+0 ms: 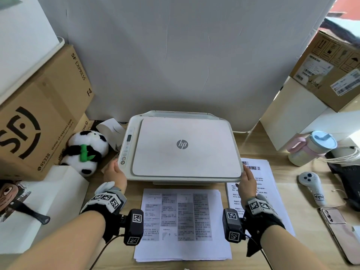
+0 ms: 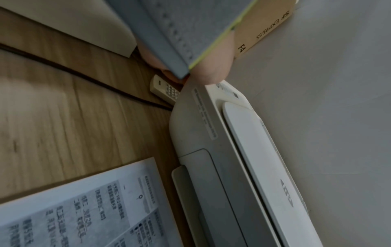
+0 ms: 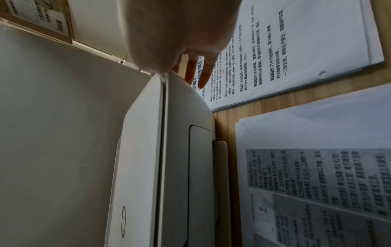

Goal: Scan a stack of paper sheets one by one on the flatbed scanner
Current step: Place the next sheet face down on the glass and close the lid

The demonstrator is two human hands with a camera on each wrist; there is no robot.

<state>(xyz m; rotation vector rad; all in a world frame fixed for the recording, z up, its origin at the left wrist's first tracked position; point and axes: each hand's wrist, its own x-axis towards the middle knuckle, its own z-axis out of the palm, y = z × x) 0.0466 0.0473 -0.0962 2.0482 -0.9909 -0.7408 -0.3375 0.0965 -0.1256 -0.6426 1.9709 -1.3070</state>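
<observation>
White plastic fills the middle of my view: the scanner (image 1: 183,147) sits at the back of the wooden desk (image 1: 288,193) with its lid (image 1: 186,149) fully down. My left hand (image 1: 115,175) is at the front left corner of the machine, just below the strip of control buttons (image 1: 125,148), and my right hand (image 1: 247,181) is at the front right corner. In the right wrist view my thumb lies against the seam where the lid meets the body, while my fingers (image 3: 202,73) reach straight down past the side of the casing, so that grip is relaxed and flat against the scanner. In the left wrist view a grey strap covers most of the hand; I can see only a thumb tip touching the corner, and I cannot tell whether that grip is curled or straight.

The stack of paper sheets (image 1: 183,225) lies flat on the desk directly in front of the scanner, between my wrists, printed side up. A second pile of sheets (image 1: 261,193) lies to the right of it, partly tucked under the scanner's right edge and under my right hand.

To the left stand a cardboard box (image 1: 41,117) and a plush panda (image 1: 87,151). On the right are a lidded cup (image 1: 311,148), a white controller (image 1: 312,186) and a phone (image 1: 341,230).
</observation>
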